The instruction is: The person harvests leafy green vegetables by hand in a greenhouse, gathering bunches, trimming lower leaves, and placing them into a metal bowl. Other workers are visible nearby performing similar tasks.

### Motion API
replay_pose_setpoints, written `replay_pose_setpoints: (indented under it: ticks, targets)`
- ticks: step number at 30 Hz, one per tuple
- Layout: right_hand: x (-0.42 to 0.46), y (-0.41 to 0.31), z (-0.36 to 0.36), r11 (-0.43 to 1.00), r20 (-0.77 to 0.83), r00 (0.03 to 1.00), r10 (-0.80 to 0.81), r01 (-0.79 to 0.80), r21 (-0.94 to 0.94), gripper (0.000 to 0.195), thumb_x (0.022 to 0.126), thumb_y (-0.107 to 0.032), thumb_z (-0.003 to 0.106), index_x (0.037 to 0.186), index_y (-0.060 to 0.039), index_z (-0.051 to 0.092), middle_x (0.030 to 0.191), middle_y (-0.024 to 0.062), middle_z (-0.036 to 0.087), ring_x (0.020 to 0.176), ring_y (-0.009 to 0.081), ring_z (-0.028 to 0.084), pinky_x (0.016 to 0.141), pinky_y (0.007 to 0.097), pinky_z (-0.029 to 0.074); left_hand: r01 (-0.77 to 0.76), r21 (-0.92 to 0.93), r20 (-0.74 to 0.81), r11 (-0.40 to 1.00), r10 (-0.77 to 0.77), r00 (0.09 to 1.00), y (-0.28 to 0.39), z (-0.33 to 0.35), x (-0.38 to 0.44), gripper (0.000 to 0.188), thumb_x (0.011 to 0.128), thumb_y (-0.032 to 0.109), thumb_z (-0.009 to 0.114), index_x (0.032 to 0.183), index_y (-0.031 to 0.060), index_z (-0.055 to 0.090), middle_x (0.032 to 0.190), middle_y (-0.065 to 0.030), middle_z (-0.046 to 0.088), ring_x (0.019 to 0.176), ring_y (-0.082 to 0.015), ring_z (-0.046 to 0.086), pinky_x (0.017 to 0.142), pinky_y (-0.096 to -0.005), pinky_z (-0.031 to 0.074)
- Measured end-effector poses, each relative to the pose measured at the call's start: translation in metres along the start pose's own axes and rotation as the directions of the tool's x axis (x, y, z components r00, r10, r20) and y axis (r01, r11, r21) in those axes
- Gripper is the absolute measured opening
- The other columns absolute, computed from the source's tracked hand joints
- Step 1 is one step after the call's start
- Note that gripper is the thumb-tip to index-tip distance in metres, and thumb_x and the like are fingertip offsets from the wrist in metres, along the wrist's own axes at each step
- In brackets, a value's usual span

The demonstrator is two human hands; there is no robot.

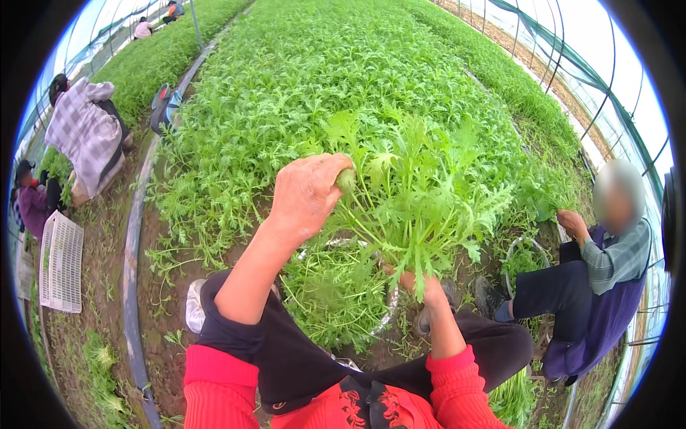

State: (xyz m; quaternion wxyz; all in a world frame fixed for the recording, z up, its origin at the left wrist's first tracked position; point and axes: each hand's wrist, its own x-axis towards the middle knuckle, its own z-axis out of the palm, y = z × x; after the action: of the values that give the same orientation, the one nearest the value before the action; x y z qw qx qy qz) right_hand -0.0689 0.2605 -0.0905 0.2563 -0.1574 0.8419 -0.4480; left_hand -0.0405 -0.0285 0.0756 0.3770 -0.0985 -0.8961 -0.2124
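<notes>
My right hand (423,284) is closed round the lower stems of a bunch of leafy greens (423,214) with feathery, toothed leaves, held up before me. At the left side of the bunch, my left hand (308,195) is raised with its fingers curled round a small clump of green leaf (346,181). Below both hands, between my knees, stands a round basket (393,311) with a pale rim, heaped with cut greens (332,295). Behind the bunch grows a dense bed of the same greens (332,80).
A co-worker (595,289) sits close on the right beside another round basket (546,254). On the left, a grey hose (131,257) runs along the soil, a white plastic crate (61,263) stands tilted, and another person (86,128) crouches. Cut bundles (512,399) lie behind me at right.
</notes>
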Motion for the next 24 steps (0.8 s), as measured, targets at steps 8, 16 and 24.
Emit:
replay_pose_setpoints:
  ticks: [8,16,24]
  targets:
    - [-0.004,-0.005,0.002,0.951,0.059,0.994,-0.094,0.072,0.299,0.039,0.079,-0.029,0.072,0.11,-0.0054,0.066,0.1,0.006,0.067,0.09,0.0162,0.06,0.082,0.032,0.048,-0.072,0.149,0.007,0.986,0.072,0.997,-0.02,-0.009,0.014,0.019,0.073,0.004,0.067,0.092,0.0066,0.065,0.09,-0.0096,0.069,0.082,-0.027,0.066,0.073,-0.0346,0.052]
    - [0.004,0.022,-0.004,0.995,0.01,0.997,-0.074,0.073,0.075,0.043,0.085,-0.038,0.062,0.115,-0.0079,0.062,0.103,0.0148,0.067,0.093,0.0264,0.062,0.083,0.0379,0.047,-0.449,0.144,0.745,0.882,0.202,0.636,0.022,-0.024,-0.037,0.051,0.075,0.007,0.06,0.124,0.0169,0.053,0.121,-0.0046,0.058,0.109,-0.0223,0.054,0.091,-0.035,0.041]
    - [0.005,0.041,-0.007,0.991,0.019,0.998,0.06,-0.057,-0.117,0.041,0.085,-0.039,0.062,0.112,-0.0085,0.063,0.102,0.0159,0.066,0.094,0.0259,0.062,0.08,0.0359,0.048,-0.256,0.232,0.26,0.938,0.194,0.946,0.041,-0.014,0.032,0.049,0.079,0.018,0.065,0.127,0.0133,0.053,0.132,-0.0046,0.051,0.123,-0.0253,0.043,0.1,-0.0395,0.031]
